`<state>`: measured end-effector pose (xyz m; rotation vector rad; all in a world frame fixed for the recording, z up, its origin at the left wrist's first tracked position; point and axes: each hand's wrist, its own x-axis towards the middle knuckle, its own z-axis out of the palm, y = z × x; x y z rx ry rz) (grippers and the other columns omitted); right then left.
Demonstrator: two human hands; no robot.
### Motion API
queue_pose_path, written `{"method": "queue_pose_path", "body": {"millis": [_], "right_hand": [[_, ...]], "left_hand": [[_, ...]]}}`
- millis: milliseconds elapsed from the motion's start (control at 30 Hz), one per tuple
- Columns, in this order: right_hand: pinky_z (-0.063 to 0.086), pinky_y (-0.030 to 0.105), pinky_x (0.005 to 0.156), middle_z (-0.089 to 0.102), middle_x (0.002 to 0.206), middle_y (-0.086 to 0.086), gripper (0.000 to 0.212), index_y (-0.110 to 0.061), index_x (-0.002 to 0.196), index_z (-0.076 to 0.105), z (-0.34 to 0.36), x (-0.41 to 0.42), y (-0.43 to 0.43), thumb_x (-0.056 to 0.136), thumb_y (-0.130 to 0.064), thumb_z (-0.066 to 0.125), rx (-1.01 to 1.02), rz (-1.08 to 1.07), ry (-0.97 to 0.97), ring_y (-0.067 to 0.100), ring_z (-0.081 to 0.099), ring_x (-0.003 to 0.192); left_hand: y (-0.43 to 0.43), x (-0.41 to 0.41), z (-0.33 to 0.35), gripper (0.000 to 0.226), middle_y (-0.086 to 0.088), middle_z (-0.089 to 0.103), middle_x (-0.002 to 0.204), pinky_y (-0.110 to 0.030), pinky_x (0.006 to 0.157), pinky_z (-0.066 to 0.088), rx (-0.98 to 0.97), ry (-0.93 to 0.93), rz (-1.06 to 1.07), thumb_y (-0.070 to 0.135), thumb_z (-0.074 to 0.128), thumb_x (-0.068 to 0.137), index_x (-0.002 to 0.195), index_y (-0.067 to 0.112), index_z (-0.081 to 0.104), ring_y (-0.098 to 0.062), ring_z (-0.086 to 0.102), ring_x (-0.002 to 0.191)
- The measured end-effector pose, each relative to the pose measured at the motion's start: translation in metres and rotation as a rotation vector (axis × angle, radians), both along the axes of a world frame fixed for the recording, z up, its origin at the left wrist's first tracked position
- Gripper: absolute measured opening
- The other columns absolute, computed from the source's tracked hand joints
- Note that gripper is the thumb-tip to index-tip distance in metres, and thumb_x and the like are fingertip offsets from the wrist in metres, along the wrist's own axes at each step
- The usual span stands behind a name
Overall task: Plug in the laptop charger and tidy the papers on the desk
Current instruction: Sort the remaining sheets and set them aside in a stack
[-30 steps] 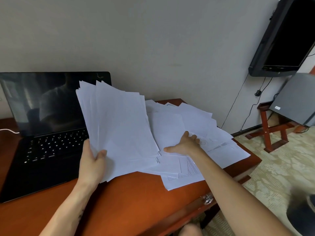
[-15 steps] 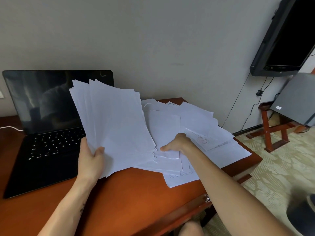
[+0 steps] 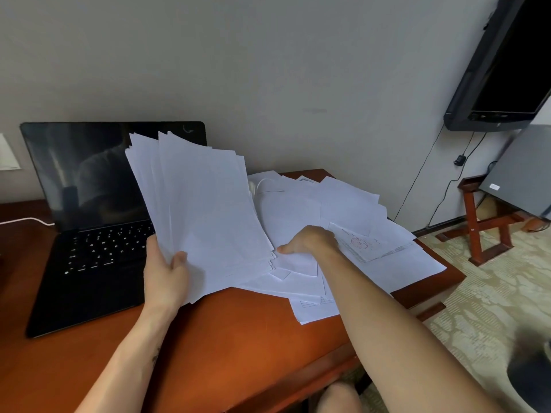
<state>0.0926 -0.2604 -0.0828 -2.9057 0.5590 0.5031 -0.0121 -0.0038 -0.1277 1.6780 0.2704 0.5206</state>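
My left hand [image 3: 165, 275] grips the stack [image 3: 202, 210] beside the laptop [image 3: 98, 222]. My right hand [image 3: 310, 241] curls onto the loose sheets [image 3: 357, 210] on the desk [image 3: 238, 338], though I cannot tell if it grips one. I should lift single sheets and keep the edges aligned.

**Desk** [image 3: 238, 347]: reddish-brown wood, standing against the wall.

- **Left part:** a black laptop [image 3: 98, 263] is sitting open, its base lying flat on the wood and its dark screen facing forward.
- **Far left:** a white cable [image 3: 26, 220] is running across the top and reaching the laptop's left side.
- **Right part:** loose white papers [image 3: 396, 263] are lying in an overlapping heap, some sheets reaching past the right-hand edge.
- **On the heap:** a sheet with a red stamp [image 3: 357, 242] is lying face up.
- **Front middle:** bare wood is showing.
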Motion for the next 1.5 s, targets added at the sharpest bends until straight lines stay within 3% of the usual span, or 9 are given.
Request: {"method": "queue_pose_path", "body": {"millis": [433,500,633,733,867,1000,1133,1300,1500], "right_hand": [[0.038,0.049,0.116,0.036,0.15,0.017,0.128,-0.003,0.147,0.034,-0.033,0.026,-0.007,0.06,-0.091,0.065,0.148,-0.192,-0.033,0.041,0.035,0.142],[0.039,0.05,0.115,0.038,0.151,0.017,0.128,-0.003,0.147,0.035,-0.048,0.036,-0.01,0.057,-0.083,0.076,0.256,-0.244,-0.074,0.04,0.039,0.142],[0.044,0.054,0.109,0.058,0.137,0.015,0.101,-0.005,0.128,0.046,-0.048,0.03,-0.019,0.05,-0.046,0.094,0.593,-0.398,-0.227,0.038,0.055,0.127],[0.055,0.039,0.09,0.064,0.107,0.013,0.043,-0.01,0.101,0.048,-0.03,0.007,-0.02,0.081,-0.029,0.082,0.723,-0.426,-0.345,0.033,0.065,0.103],[0.046,0.029,0.076,0.062,0.104,0.005,0.021,-0.009,0.105,0.054,-0.03,-0.006,-0.024,0.092,-0.02,0.067,0.778,-0.267,-0.481,0.027,0.059,0.091],[0.05,0.03,0.082,0.071,0.111,0.005,0.025,-0.01,0.117,0.066,-0.028,-0.008,-0.028,0.093,-0.01,0.061,0.9,-0.143,-0.586,0.026,0.066,0.102],[0.054,0.039,0.092,0.072,0.107,0.001,0.022,-0.018,0.11,0.068,-0.007,-0.008,-0.04,0.093,-0.007,0.059,0.983,-0.076,-0.665,0.026,0.068,0.104],[0.056,0.041,0.091,0.075,0.106,0.0,0.022,-0.028,0.099,0.07,0.023,-0.016,-0.064,0.093,-0.009,0.06,1.028,-0.051,-0.787,0.024,0.07,0.102],[0.049,0.019,0.076,0.07,0.106,-0.013,0.022,-0.017,0.119,0.068,0.047,-0.038,-0.094,0.1,-0.014,0.057,1.135,-0.104,-0.934,0.003,0.065,0.093]], "left_hand": [[0.001,0.002,-0.005,0.053,-0.002,0.057,0.138,-0.044,0.112,0.044,-0.013,0.016,0.002,0.001,0.053,0.102,0.151,0.018,0.041,-0.024,0.054,0.129],[0.001,0.002,-0.004,0.053,-0.001,0.057,0.137,-0.043,0.111,0.044,-0.015,0.019,-0.003,0.001,0.053,0.102,0.15,0.019,0.041,-0.025,0.055,0.128],[0.001,0.001,-0.004,0.054,-0.001,0.057,0.138,-0.043,0.112,0.043,-0.019,0.018,-0.008,0.001,0.053,0.102,0.151,0.019,0.041,-0.024,0.054,0.129],[0.0,0.0,-0.003,0.053,0.002,0.056,0.136,-0.039,0.11,0.043,-0.03,0.013,-0.011,0.0,0.053,0.102,0.151,0.019,0.04,-0.021,0.054,0.127],[0.001,0.0,-0.002,0.053,0.002,0.055,0.136,-0.04,0.11,0.042,-0.039,0.01,-0.019,0.0,0.053,0.103,0.151,0.018,0.04,-0.02,0.053,0.127],[0.0,-0.001,-0.001,0.053,0.003,0.055,0.133,-0.038,0.109,0.042,-0.043,0.01,-0.018,0.0,0.052,0.103,0.151,0.018,0.04,-0.018,0.052,0.124],[0.0,-0.001,0.0,0.054,0.005,0.055,0.132,-0.037,0.109,0.041,-0.05,0.01,-0.018,-0.001,0.053,0.102,0.15,0.02,0.041,-0.017,0.052,0.124],[-0.001,-0.003,0.003,0.054,0.003,0.056,0.133,-0.037,0.11,0.042,-0.068,0.01,-0.027,-0.001,0.053,0.102,0.15,0.019,0.042,-0.017,0.053,0.124],[-0.003,-0.006,0.006,0.05,0.009,0.061,0.123,-0.036,0.103,0.046,-0.112,0.017,-0.055,-0.004,0.051,0.1,0.143,0.021,0.046,-0.014,0.059,0.114]]}}
